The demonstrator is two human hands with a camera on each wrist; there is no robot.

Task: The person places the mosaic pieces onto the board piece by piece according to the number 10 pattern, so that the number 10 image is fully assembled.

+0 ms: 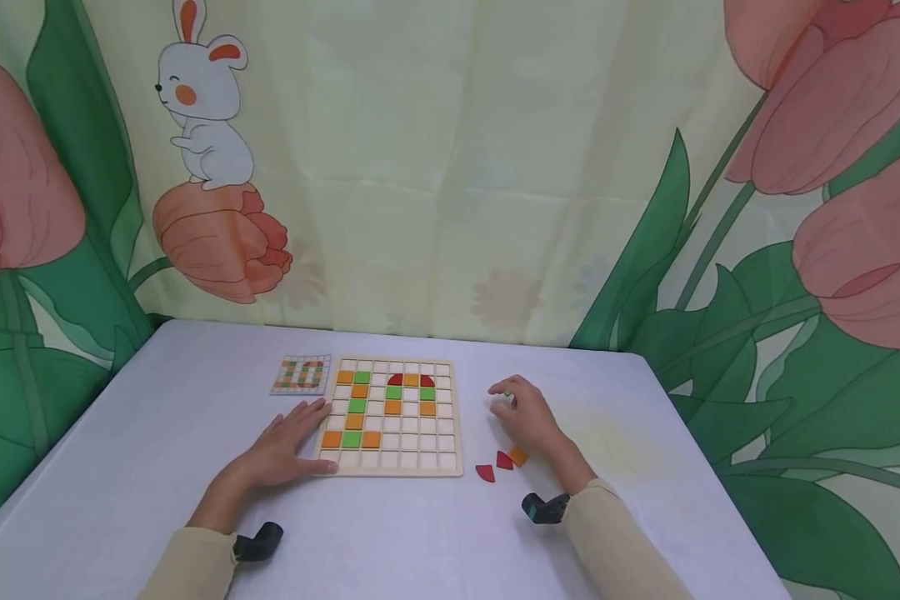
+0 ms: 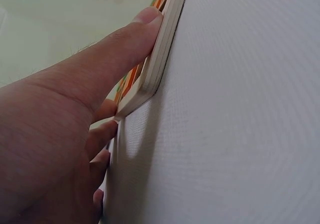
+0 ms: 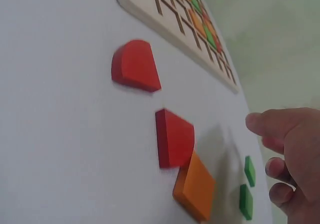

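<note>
A wooden grid board lies on the table, with orange, green and red pieces set in some of its cells. My left hand rests at its left side, thumb on the near corner and fingers along the edge. To the right of the board, my right hand is held low, with thumb and index finger apart. Close by its fingertips, two green squares, one farther and one nearer, lie on the cloth in the right wrist view. In the head view the hand mostly hides them.
Two red quarter-round pieces and an orange square lie loose below my right hand. A patterned card sits beyond the board's left edge. Behind the white-covered table hangs a printed curtain.
</note>
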